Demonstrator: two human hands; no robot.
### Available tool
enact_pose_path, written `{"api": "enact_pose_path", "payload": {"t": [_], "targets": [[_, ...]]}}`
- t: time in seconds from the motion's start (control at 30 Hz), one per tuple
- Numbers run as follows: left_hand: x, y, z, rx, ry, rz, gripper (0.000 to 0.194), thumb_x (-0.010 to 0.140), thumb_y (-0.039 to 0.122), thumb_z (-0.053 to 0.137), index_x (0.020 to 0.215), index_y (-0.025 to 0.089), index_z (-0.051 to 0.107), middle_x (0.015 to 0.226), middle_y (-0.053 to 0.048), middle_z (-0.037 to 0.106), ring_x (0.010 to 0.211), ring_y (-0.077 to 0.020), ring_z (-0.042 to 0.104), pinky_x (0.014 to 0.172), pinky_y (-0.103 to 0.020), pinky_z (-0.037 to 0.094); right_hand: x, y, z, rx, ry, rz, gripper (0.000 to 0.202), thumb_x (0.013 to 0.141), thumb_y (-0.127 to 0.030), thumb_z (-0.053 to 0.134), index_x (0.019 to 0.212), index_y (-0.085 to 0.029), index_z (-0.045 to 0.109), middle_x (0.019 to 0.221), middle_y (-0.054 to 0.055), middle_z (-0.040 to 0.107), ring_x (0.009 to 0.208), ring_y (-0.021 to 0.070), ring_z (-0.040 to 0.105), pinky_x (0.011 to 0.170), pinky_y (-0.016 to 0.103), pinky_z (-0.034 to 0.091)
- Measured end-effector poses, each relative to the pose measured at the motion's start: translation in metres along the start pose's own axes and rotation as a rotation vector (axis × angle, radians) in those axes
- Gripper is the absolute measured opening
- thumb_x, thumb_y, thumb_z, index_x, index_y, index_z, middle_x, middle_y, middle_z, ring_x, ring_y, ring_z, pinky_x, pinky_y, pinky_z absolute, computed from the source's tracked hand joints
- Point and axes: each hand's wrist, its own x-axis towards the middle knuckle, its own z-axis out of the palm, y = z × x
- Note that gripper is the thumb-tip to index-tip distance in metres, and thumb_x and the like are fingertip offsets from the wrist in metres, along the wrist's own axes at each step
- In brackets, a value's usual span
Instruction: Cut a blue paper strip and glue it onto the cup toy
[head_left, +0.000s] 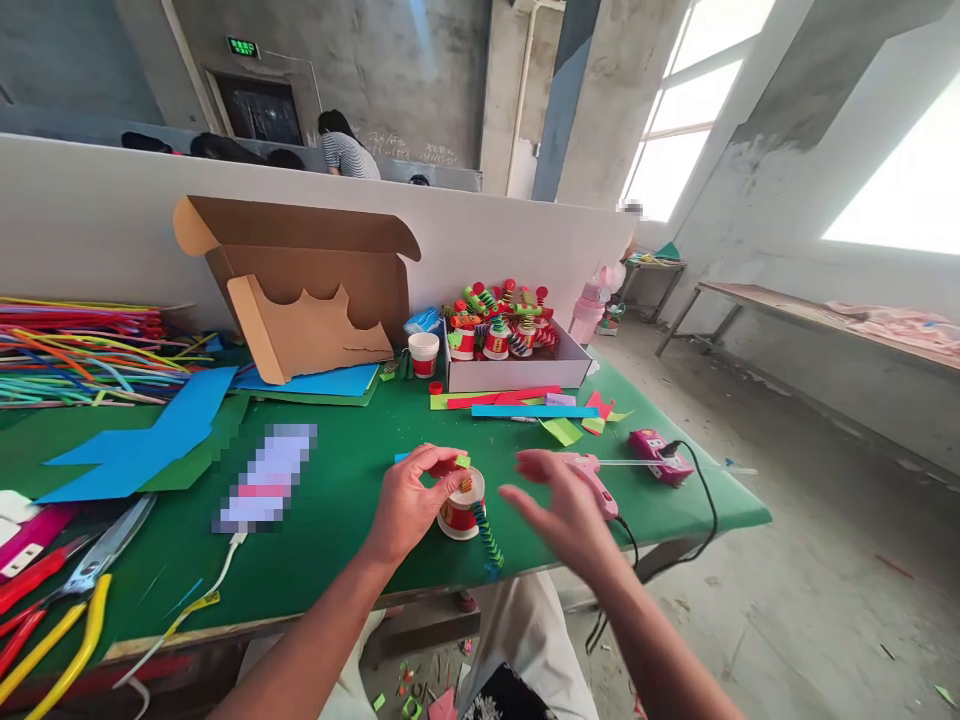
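Observation:
A red and white paper cup (459, 520) stands upside down near the table's front edge. A folded green-blue paper spring (489, 536) hangs from its side onto the table. Above the cup, my left hand (411, 500) pinches a small folded paper piece (465, 472), green on top and orange below. My right hand (559, 505) is held in the air right of the cup, fingers apart and holding nothing. Just beyond it lies a pink glue gun (598, 486) on the green table (345, 540).
A white box (517, 376) of finished cup figures stands behind, beside stacked cups (424, 354). Paper strips (534, 411) lie in front. Scissors (97, 560), yellow-handled pliers and a cabled device are at left. A pink glue gun base (660, 458) sits right.

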Motion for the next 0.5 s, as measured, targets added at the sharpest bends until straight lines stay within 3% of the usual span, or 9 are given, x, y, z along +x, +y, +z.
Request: {"api": "enact_pose_path", "payload": {"t": [0.07,0.2,0.37,0.5], "targets": [[0.002,0.002,-0.006,0.015,-0.058,-0.013,0.024,0.074,0.039,0.071,0.09,0.022,0.075,0.082,-0.001,0.07,0.074,-0.016,0.062,0.074,-0.027,0.051,0.001,-0.022,0.024,-0.04,-0.082,-0.045,0.048,0.076,-0.045,0.072,0.114,-0.021,0.055,0.116,0.012,0.067,0.108,0.0275,0.062,0.088,0.038,0.049],[0.012,0.003,-0.037,0.002,-0.216,-0.029,0.051,0.073,0.046,0.073,0.118,0.023,0.068,0.094,-0.004,0.071,0.083,-0.0185,0.064,0.076,-0.028,0.052,0.011,-0.041,0.048,-0.234,-0.119,0.008,0.04,0.072,-0.039,0.076,0.1,-0.018,0.056,0.102,0.012,0.068,0.1,0.0308,0.062,0.083,0.04,0.047],[0.038,-0.014,-0.075,0.254,-0.108,-0.096,0.041,0.079,0.049,0.06,0.105,0.019,0.071,0.088,-0.006,0.072,0.08,-0.0207,0.065,0.073,-0.03,0.052,0.025,-0.033,0.044,-0.168,-0.192,0.016,0.031,0.072,-0.036,0.077,0.089,-0.02,0.056,0.097,0.008,0.067,0.094,0.0263,0.063,0.079,0.035,0.046],[0.055,-0.033,-0.071,0.566,-0.277,-0.101,0.033,0.081,0.031,0.05,0.104,0.019,0.072,0.099,-0.008,0.074,0.086,-0.0222,0.067,0.078,-0.032,0.052,0.037,-0.023,0.034,0.013,-0.354,-0.073,0.041,0.068,-0.027,0.079,0.103,-0.02,0.059,0.106,0.006,0.069,0.099,0.0248,0.064,0.084,0.034,0.047]]}}
